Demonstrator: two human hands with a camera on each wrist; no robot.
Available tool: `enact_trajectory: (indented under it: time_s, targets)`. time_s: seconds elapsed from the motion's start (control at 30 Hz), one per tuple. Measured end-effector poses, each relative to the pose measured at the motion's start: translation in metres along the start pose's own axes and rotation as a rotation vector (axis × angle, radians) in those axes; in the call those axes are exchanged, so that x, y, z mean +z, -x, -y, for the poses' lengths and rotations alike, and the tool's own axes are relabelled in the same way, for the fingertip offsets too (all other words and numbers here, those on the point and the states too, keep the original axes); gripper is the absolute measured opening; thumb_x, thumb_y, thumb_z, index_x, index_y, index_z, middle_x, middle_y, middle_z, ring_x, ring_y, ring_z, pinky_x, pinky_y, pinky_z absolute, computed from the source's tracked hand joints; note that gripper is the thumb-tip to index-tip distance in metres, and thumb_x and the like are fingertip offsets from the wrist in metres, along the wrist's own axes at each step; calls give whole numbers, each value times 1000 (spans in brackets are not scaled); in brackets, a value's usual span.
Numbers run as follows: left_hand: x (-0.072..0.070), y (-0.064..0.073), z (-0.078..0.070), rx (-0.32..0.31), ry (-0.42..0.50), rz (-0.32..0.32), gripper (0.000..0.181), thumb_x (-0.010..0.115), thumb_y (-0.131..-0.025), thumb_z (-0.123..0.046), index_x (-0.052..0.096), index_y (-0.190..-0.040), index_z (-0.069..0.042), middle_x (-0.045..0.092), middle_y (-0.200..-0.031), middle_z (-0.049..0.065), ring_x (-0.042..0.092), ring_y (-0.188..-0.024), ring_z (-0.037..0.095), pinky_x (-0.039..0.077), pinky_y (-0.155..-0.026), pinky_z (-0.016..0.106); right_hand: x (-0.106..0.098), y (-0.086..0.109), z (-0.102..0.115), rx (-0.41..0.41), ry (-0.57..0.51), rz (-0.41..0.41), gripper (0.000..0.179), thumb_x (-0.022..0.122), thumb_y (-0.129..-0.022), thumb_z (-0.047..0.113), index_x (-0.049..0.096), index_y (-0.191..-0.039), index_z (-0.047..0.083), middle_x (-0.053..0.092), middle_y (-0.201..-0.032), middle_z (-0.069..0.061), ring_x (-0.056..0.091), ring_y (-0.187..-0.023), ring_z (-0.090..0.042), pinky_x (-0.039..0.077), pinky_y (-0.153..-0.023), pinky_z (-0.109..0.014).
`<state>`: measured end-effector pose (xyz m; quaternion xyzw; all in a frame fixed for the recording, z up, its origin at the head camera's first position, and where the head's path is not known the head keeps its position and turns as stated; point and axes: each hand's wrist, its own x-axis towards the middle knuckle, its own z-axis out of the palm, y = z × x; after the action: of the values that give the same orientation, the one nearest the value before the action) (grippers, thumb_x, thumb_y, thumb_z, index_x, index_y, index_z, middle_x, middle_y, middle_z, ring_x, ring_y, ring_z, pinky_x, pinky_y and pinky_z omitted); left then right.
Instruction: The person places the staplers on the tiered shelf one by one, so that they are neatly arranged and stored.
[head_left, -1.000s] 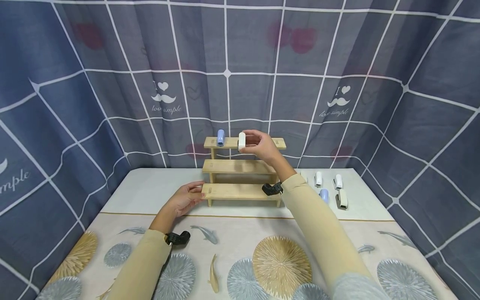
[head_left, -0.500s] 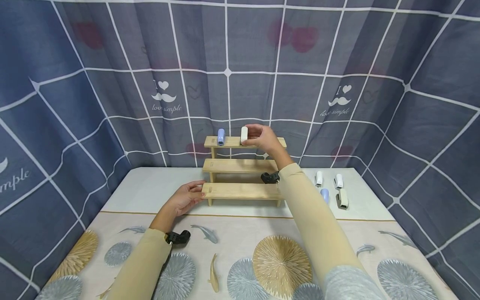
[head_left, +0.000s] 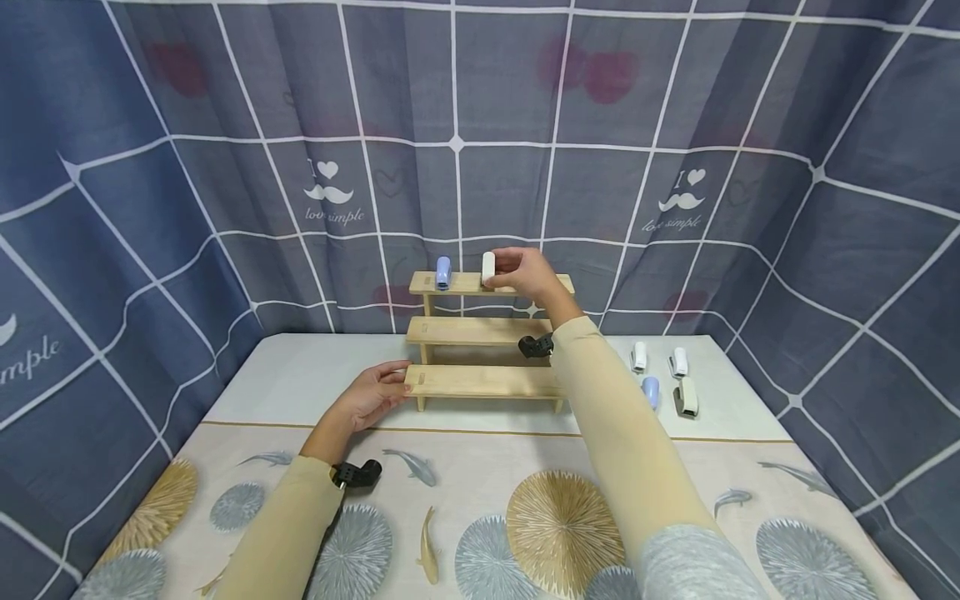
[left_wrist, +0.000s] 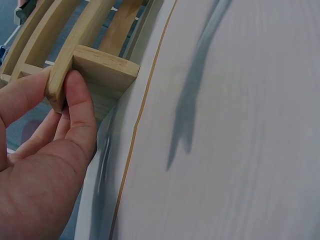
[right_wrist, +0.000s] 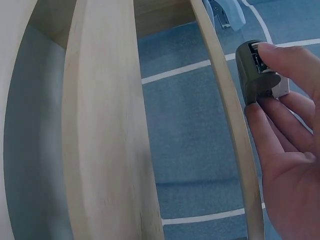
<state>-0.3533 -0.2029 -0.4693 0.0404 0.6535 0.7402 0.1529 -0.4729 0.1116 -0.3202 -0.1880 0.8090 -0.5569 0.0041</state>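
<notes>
A three-tier wooden shelf [head_left: 480, 382] stands on the table. My left hand [head_left: 369, 397] pinches the left end of its lowest board [left_wrist: 62, 80] between thumb and fingers. At the top board, my right hand [head_left: 527, 275] holds a small white stapler [head_left: 488, 268] by its sides. The right wrist view shows this stapler's dark grey base [right_wrist: 250, 70] and the thumb on its end, right at the board's edge. Whether its full weight rests on the board, I cannot tell. A blue stapler [head_left: 443, 272] sits upright on the same board, to the left.
Right of the shelf, several staplers rest on the table: two white ones [head_left: 639, 357] [head_left: 678, 362], a blue one [head_left: 651, 392] and a cream one [head_left: 686, 397]. A patterned cloth [head_left: 420, 517] covers the table's front. A checked curtain [head_left: 405, 192] hangs behind and at both sides.
My right hand has shifted slightly right and farther back with the white stapler, bringing it from in front of the top board onto or against it. The left hand keeps its place.
</notes>
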Motion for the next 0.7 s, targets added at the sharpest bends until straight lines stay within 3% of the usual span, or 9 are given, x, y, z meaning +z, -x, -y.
enact_trajectory:
  time_s: [0.2,0.7]
  targets:
    - [1,0,1,5,2,10,67,56,-96,13,29,-156,9,64,-118,6,69,-98,10,60,-89,23,2,-5,0,11,56,7,65,87,-80,6,61,-139,1,69,-131,-19,66,-121,-30,56,-104,-40]
    - [1,-2,3,10,-6,4,66,57,-96,12,29,-156,9,62,-124,9,69,-99,10,60,-90,24,2,-7,-1,47,75,7,65,86,-82,9,59,-141,2,67,-134,-17,64,-125,-29,54,-107,-41]
